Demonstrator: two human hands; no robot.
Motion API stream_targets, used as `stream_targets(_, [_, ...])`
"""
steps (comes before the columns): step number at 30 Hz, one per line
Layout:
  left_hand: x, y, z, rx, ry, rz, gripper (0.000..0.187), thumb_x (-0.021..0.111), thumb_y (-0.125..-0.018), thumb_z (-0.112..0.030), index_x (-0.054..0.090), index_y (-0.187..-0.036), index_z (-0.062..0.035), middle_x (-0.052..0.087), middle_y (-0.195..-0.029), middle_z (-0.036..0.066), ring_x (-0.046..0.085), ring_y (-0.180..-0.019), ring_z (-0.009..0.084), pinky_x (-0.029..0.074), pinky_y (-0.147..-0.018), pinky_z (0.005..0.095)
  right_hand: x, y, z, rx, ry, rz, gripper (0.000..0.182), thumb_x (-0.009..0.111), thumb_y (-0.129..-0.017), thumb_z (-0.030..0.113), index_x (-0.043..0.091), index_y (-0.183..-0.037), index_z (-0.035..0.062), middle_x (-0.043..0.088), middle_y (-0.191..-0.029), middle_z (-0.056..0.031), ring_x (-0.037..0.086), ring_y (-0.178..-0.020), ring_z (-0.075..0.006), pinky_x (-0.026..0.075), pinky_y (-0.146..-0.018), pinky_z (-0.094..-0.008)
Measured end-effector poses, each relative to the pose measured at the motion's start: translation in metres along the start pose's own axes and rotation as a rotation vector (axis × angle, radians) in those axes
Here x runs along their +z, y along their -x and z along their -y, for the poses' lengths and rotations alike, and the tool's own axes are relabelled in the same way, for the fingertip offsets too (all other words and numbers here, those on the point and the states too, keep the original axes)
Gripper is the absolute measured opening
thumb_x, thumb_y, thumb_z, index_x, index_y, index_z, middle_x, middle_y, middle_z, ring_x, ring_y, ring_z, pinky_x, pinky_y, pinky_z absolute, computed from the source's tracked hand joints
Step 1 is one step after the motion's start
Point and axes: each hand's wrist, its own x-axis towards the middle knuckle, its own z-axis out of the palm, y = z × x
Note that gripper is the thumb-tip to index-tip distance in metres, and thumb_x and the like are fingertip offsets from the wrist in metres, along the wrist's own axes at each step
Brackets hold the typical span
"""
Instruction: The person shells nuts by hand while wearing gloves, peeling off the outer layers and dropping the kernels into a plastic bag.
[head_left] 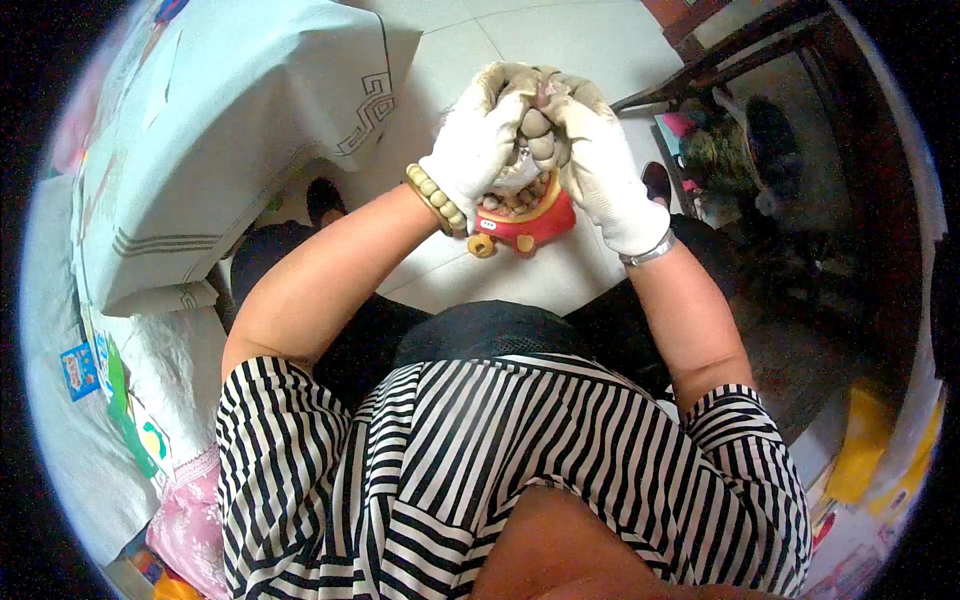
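Note:
My left hand (482,130), in a white work glove with grey-beige fingers, curls round one side of a cluster of rounded grey-beige lumps (538,135). From the other side my right hand (598,150), gloved the same way, is closed on that cluster too. The fingertips of both hands meet at its far end, where a bit of clear pinkish film (548,93) shows between them. Directly below the hands stands a red and yellow toy-like container (522,232) with small yellow wheels. More small lumps (515,203) lie inside it, partly hidden by my left glove.
A pale cloth with a dark key pattern (250,130) drapes over furniture at the left. Dark wooden furniture (800,60) stands at the right, with assorted items (715,150) low beside it. Light floor tiles (450,35) lie beneath. A pink cloth (190,520) is at the lower left.

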Motion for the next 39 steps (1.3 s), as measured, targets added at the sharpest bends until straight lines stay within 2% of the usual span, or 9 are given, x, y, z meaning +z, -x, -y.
stream_targets(2, [0.0, 0.001, -0.004, -0.173, 0.141, 0.018, 0.026, 0.05, -0.095, -0.023, 0.051, -0.112, -0.0037, 0.06, -0.098, 0.005, 0.057, -0.084, 0.0094, 0.049, -0.074, 0.0229, 0.007, 0.0, -0.001, -0.097, 0.201, -0.053, 0.026, 0.048, -0.093, 0.012, 0.049, -0.118, 0.0032, 0.059, -0.098, -0.0043, 0.059, -0.08, -0.0066, 0.051, -0.067, -0.0194])
stream_targets(6, [-0.005, -0.003, 0.006, -0.068, -0.03, 0.019, 0.025, 0.052, -0.094, -0.023, 0.053, -0.109, -0.0031, 0.06, -0.097, 0.004, 0.057, -0.084, 0.0077, 0.05, -0.073, 0.023, 0.006, 0.001, 0.003, -0.09, 0.368, -0.003, 0.028, 0.05, -0.092, 0.013, 0.048, -0.117, 0.0001, 0.059, -0.097, -0.005, 0.059, -0.078, -0.0082, 0.051, -0.069, -0.02])
stream_targets(9, [-0.009, -0.005, 0.013, -0.106, -0.035, 0.015, 0.022, 0.052, -0.094, -0.021, 0.053, -0.106, -0.0032, 0.06, -0.096, 0.004, 0.058, -0.084, 0.0079, 0.05, -0.073, 0.0223, 0.007, 0.002, 0.009, -0.01, 0.26, -0.061, 0.02, 0.05, -0.091, 0.013, 0.052, -0.107, 0.0013, 0.06, -0.08, -0.0037, 0.057, -0.062, -0.0084, 0.049, -0.055, -0.0211])
stream_targets(15, [-0.009, -0.005, 0.008, -0.178, 0.17, 0.021, 0.02, 0.049, -0.094, -0.017, 0.052, -0.107, -0.0023, 0.06, -0.097, 0.006, 0.06, -0.082, 0.01, 0.052, -0.073, 0.0228, 0.005, -0.002, 0.008, -0.016, 0.08, -0.065, 0.021, 0.056, -0.089, 0.009, 0.051, -0.108, 0.001, 0.061, -0.092, -0.0071, 0.063, -0.079, -0.0119, 0.054, -0.07, -0.0241])
stream_targets(21, [-0.011, -0.004, 0.01, -0.122, 0.183, 0.008, 0.022, 0.05, -0.094, -0.017, 0.052, -0.11, -0.0022, 0.061, -0.096, 0.007, 0.06, -0.081, 0.0098, 0.053, -0.07, 0.0229, 0.014, -0.001, 0.006, -0.075, -0.002, -0.102, 0.013, 0.054, -0.089, 0.009, 0.052, -0.099, 0.0008, 0.06, -0.082, -0.0074, 0.061, -0.066, -0.013, 0.054, -0.06, -0.0249])
stream_targets(27, [-0.017, -0.012, 0.012, -0.255, 0.312, 0.091, 0.028, 0.051, -0.094, -0.02, 0.049, -0.112, 0.0009, 0.062, -0.096, 0.011, 0.063, -0.078, 0.0127, 0.054, -0.068, 0.0245, 0.006, -0.003, 0.006, -0.062, 0.226, -0.094, 0.014, 0.055, -0.09, 0.011, 0.054, -0.099, 0.0017, 0.061, -0.085, -0.0082, 0.061, -0.068, -0.0132, 0.053, -0.062, -0.0244])
stream_targets(32, [-0.016, -0.013, 0.014, -0.303, 0.635, 0.064, 0.024, 0.047, -0.095, -0.016, 0.048, -0.113, 0.0006, 0.062, -0.096, 0.014, 0.065, -0.077, 0.0175, 0.057, -0.07, 0.0285, 0.015, -0.001, 0.008, -0.053, 0.038, -0.097, 0.017, 0.054, -0.091, 0.011, 0.053, -0.103, 0.0004, 0.062, -0.087, -0.009, 0.063, -0.069, -0.0144, 0.054, -0.063, -0.0251])
stream_targets(34, [-0.022, -0.018, 0.022, -0.393, 0.81, 0.3, 0.025, 0.046, -0.096, -0.017, 0.048, -0.113, 0.0006, 0.062, -0.096, 0.014, 0.065, -0.08, 0.0188, 0.057, -0.071, 0.0294, 0.016, 0.0, 0.007, -0.03, 0.015, -0.11, 0.018, 0.053, -0.092, 0.011, 0.052, -0.105, 0.0, 0.062, -0.087, -0.0091, 0.063, -0.07, -0.0149, 0.054, -0.063, -0.0254])
stream_targets(39, [-0.018, -0.015, 0.017, -0.427, 0.578, 0.15, 0.025, 0.043, -0.097, -0.021, 0.054, -0.11, -0.0025, 0.063, -0.088, 0.007, 0.062, -0.071, 0.0142, 0.055, -0.064, 0.027, 0.009, -0.002, 0.002, -0.042, 0.231, -0.035, 0.021, 0.05, -0.093, 0.01, 0.049, -0.112, 0.0006, 0.062, -0.089, -0.0102, 0.064, -0.074, -0.0161, 0.055, -0.065, -0.0266])
